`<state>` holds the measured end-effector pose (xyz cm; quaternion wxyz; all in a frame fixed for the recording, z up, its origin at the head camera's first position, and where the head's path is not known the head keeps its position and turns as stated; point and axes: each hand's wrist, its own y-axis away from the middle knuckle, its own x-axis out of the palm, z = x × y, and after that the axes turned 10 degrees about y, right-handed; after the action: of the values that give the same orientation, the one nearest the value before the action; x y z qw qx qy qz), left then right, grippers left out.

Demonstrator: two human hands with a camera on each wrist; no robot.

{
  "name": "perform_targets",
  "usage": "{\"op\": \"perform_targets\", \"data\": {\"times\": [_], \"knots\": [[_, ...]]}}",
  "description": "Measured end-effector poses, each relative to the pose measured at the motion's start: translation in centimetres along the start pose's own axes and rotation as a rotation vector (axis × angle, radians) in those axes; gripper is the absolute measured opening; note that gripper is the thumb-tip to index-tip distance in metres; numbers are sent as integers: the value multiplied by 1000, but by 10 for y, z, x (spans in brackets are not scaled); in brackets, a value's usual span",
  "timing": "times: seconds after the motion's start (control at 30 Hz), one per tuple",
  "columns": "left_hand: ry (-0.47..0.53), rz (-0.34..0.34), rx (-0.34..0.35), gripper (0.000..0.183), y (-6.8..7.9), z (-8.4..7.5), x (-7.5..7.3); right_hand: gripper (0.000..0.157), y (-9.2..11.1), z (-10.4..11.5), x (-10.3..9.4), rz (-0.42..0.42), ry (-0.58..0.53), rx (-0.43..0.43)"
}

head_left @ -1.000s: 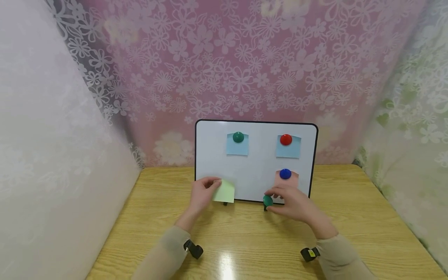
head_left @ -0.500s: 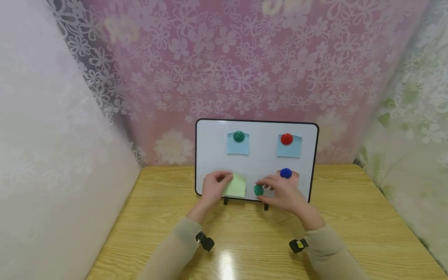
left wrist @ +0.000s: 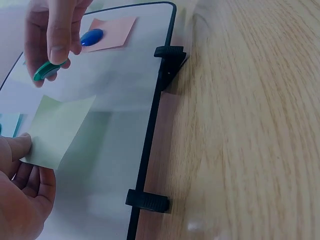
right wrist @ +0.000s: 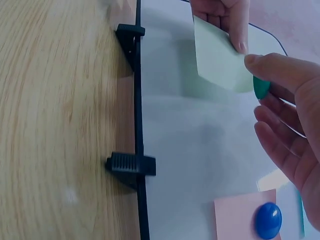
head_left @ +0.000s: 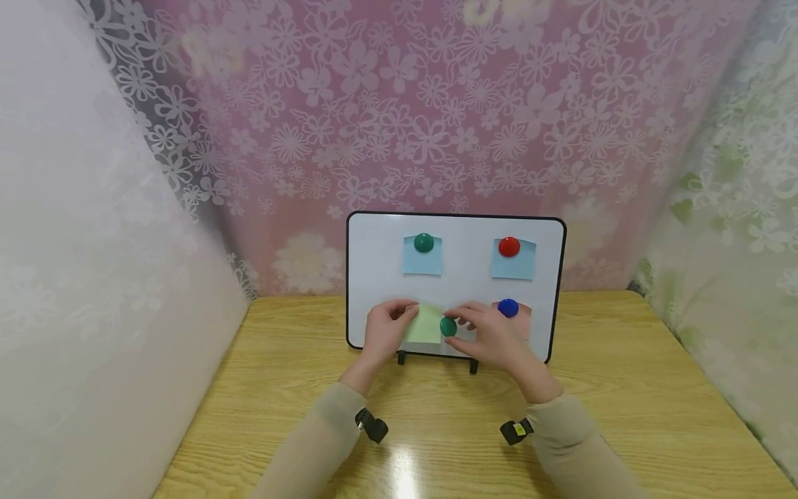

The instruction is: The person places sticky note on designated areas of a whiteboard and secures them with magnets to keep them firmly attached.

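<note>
With thumb and fingers, my left hand (head_left: 386,331) pinches a pale green sticky note (head_left: 425,326) by its left edge, before the lower part of the whiteboard (head_left: 464,277). The left wrist view has the note (left wrist: 57,132) standing off the board, its shadow beside it. My right hand (head_left: 492,336) holds a round green magnet (head_left: 448,326) between thumb and fingers, close to the note's right edge. In the right wrist view that magnet (right wrist: 260,88) is partly hidden by the thumb.
A green magnet (head_left: 424,242) and a red magnet (head_left: 509,247) hold blue notes on the upper board. A blue magnet (head_left: 508,308) holds a pink note (head_left: 522,326) at lower right. Black stand feet (head_left: 473,366) support the board on the wooden table (head_left: 436,416).
The left hand has carried the green note rightward and up onto the board area. The right hand has brought the green magnet leftward and up, beside the note.
</note>
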<state>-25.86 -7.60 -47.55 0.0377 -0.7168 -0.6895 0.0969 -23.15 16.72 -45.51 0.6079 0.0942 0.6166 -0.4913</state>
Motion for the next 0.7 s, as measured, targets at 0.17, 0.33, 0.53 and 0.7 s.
{"op": "perform_targets", "data": {"times": [0.17,0.33,0.53,0.7], "knots": [[1,-13,4,18,-4,-2,1,47,-7,5,3,-11,-16,23],[-8,-26,26,16,-9,-1,2,47,-15,11,6,-31,13,52],[-38,-44,37,16,-12,-1,3,45,-23,15,12,-63,71,80],[-72,-54,45,17,-12,-3,2,45,-28,19,17,-71,100,106]]}}
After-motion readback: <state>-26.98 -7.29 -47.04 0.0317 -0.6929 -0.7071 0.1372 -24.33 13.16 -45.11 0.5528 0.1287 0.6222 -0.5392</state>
